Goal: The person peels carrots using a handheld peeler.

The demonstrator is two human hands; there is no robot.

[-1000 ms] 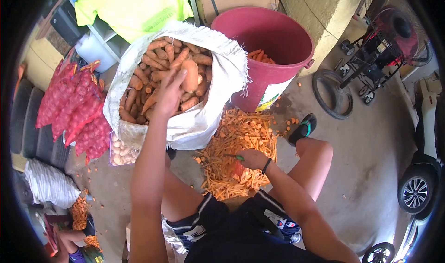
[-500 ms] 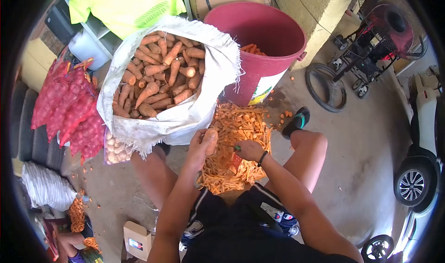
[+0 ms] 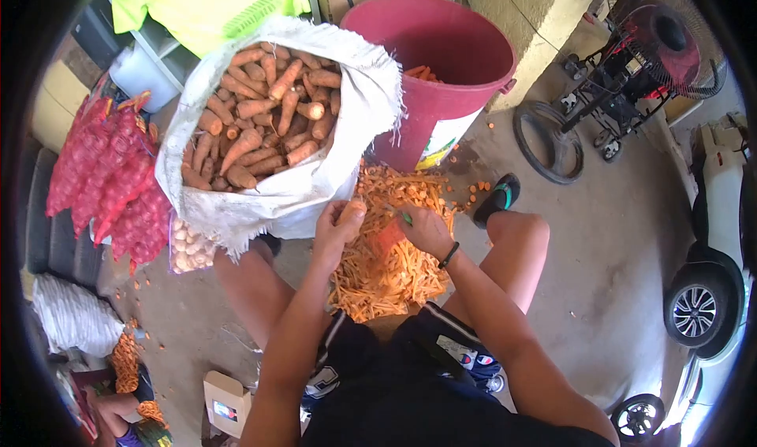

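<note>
A carrot (image 3: 352, 211) is in my left hand (image 3: 335, 230), its fingers wrapped round it, above a heap of orange peelings (image 3: 402, 277) between my legs. Close by on the right, my right hand (image 3: 428, 230) is closed on a small tool with a green handle (image 3: 406, 217); its blade is too blurred to make out. A white woven sack (image 3: 300, 203) full of unpeeled carrots (image 3: 251, 143) stands open just beyond my left hand. Behind the heap is a tall dark red bin (image 3: 410, 132) with some orange carrots (image 3: 423, 73) inside.
Red net bags of onions (image 3: 106, 171) and a bag of garlic (image 3: 189, 250) lie left. An open cardboard box (image 3: 226, 404) is near my left leg. A loose tyre (image 3: 548, 143), a fan (image 3: 670, 33) and a car wheel (image 3: 695, 313) are right. Another person's leg (image 3: 117, 411) shows lower left.
The view has shifted slightly, so the sack and bin appear a little further up and left. Both hands still hold the carrot and the tool, with my right hand raised slightly.
</note>
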